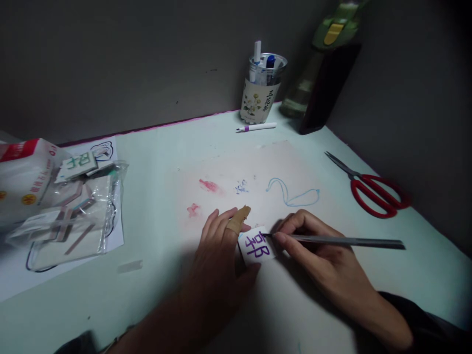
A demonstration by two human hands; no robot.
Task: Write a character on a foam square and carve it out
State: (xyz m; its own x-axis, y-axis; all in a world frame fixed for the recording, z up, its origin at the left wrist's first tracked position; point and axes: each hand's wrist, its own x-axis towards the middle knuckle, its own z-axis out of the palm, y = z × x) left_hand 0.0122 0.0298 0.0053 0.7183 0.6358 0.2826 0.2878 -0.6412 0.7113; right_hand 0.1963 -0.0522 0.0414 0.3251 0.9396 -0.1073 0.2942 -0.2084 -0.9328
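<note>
Left hand (221,255) pinches one white card (255,246); right hand (317,250) grips one metal tool (342,241); one scissors (372,189) nearby

Pale green table (165,295), red scissors (372,189) rt, pen jar (261,93) + loose pen (256,127) at back, plastic bags (70,211) lt, small card (254,246) center
</note>
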